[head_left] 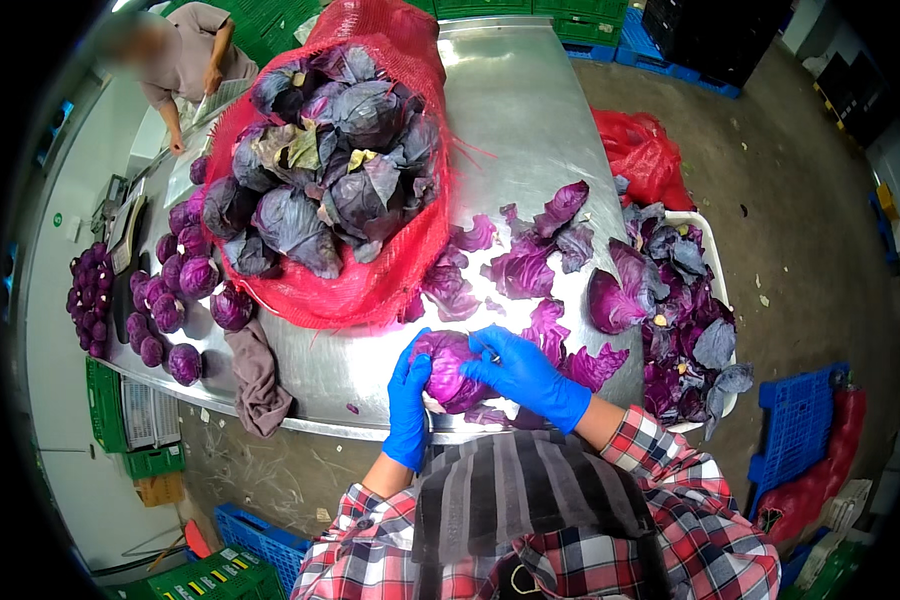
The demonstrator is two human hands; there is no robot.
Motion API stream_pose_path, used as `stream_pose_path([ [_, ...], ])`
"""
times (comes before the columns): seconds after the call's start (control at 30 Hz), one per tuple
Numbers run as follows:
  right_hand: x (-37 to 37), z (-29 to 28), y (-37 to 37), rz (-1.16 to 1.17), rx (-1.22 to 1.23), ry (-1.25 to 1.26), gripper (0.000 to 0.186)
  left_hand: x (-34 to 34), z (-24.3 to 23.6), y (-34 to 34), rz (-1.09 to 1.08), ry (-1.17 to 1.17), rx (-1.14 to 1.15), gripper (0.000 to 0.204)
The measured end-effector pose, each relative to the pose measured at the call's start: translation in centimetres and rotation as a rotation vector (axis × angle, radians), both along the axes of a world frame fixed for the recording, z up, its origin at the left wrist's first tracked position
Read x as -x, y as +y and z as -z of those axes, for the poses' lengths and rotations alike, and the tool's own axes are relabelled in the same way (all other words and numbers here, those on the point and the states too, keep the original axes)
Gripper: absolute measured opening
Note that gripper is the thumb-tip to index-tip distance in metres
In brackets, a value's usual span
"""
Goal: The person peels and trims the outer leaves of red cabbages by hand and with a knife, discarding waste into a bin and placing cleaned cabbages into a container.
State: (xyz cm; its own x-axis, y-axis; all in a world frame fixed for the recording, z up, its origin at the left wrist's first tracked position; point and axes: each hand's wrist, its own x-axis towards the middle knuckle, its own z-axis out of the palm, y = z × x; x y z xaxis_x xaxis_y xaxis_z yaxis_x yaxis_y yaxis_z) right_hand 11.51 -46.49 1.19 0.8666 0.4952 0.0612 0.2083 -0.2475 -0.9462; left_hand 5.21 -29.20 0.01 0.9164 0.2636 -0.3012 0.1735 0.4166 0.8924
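Note:
A purple cabbage (pixel 444 368) rests near the front edge of the steel table (pixel 320 375). My left hand (pixel 407 400), in a blue glove, is closed round its left side. From the right, my blue-gloved right hand (pixel 525 372) presses against the same cabbage, fingers curled about a thin metal tool (pixel 484 346) that looks like a small knife; most of it is hidden. Loose purple leaves (pixel 522 268) lie just beyond and to the right of my hands. Behind the cabbage, a red mesh sack (pixel 320 308) lies open, full of dark untrimmed cabbages (pixel 297 226).
Trimmed cabbages (pixel 184 364) stand at the table's left, by a brown cloth (pixel 256 375) hanging over the edge. A white bin (pixel 718 262) heaped with leaves adjoins the table's right side. Another person (pixel 195 55) works at the far left. A blue pallet (pixel 796 420) stands at right.

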Motion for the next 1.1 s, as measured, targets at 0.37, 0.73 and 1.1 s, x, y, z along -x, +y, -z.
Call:
stream_pose_path([
  [0.37,0.1,0.5,-1.9,-0.014,-0.614,0.441,0.027,-0.1,1.7,-0.3,0.01,0.155,0.677,0.059],
  [0.73,-0.3,-0.5,-1.8,0.135,-0.415,0.892,0.045,-0.5,-3.6,-1.2,0.141,-0.063,0.019,0.078],
  [1.1,-0.5,0.9,-0.7,-0.048,-0.37,0.993,0.03,0.7,-1.7,2.7,0.092,0.203,0.538,0.082],
])
